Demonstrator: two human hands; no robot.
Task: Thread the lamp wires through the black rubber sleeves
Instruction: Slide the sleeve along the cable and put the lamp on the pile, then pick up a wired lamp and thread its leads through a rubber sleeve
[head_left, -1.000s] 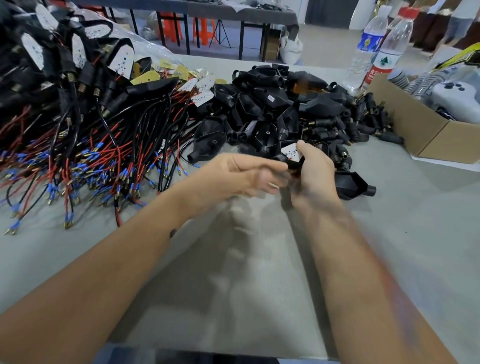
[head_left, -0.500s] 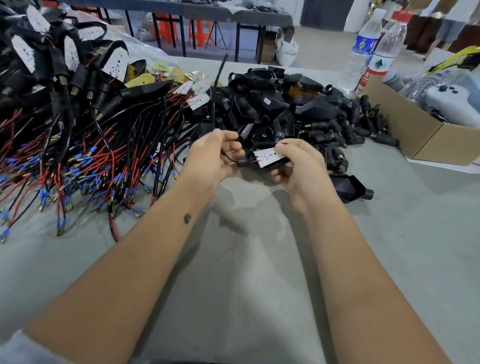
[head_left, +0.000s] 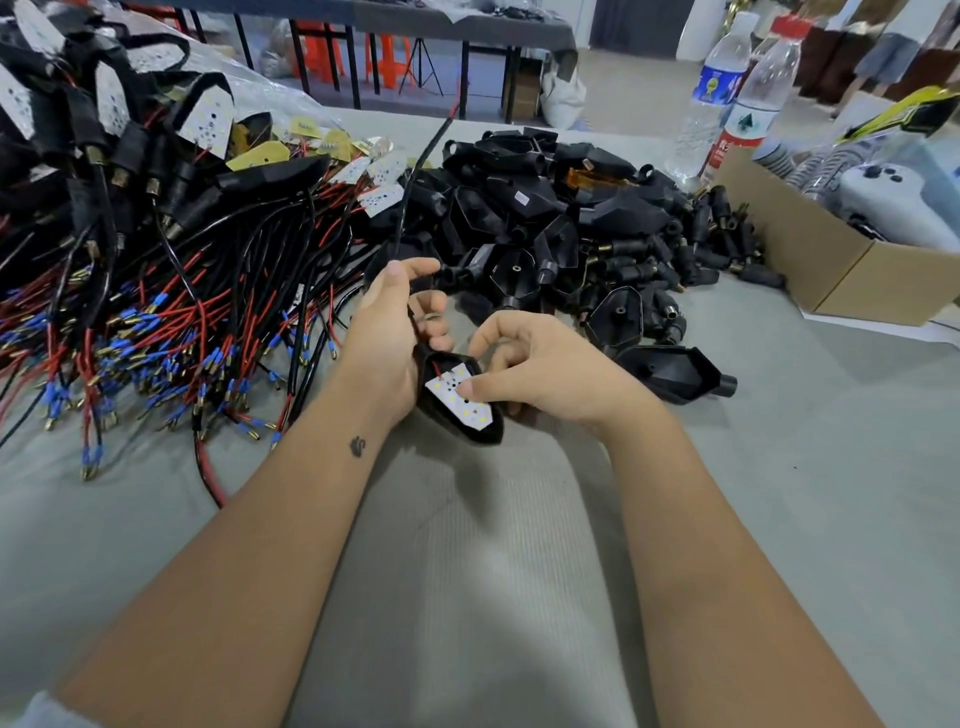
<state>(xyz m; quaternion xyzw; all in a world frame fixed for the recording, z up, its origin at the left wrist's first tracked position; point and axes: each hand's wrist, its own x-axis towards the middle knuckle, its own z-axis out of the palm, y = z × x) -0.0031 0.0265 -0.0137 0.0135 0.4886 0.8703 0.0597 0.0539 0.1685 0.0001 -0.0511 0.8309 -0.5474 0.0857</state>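
Observation:
My left hand (head_left: 395, 332) pinches a thin black and red lamp wire (head_left: 415, 171) that rises up and away from it. The wire runs down through a black rubber sleeve (head_left: 470, 423) held between both hands above the table. A white LED board (head_left: 457, 397) with small yellow dots sits in the sleeve's open face. My right hand (head_left: 540, 364) grips the sleeve from the right, its thumb pressing on the board. A heap of empty black sleeves (head_left: 561, 228) lies just beyond my hands.
A big tangle of wired lamps (head_left: 145, 291) with red and black leads and blue terminals fills the left of the grey table (head_left: 805, 467). One loose sleeve (head_left: 675, 374) lies right of my hands. A cardboard box (head_left: 831, 270) and two water bottles (head_left: 737, 98) stand at the back right.
The sleeve with its LED board has come toward me and tilted board-up. My left hand has drawn the wire further out, so it stands longer above the hand.

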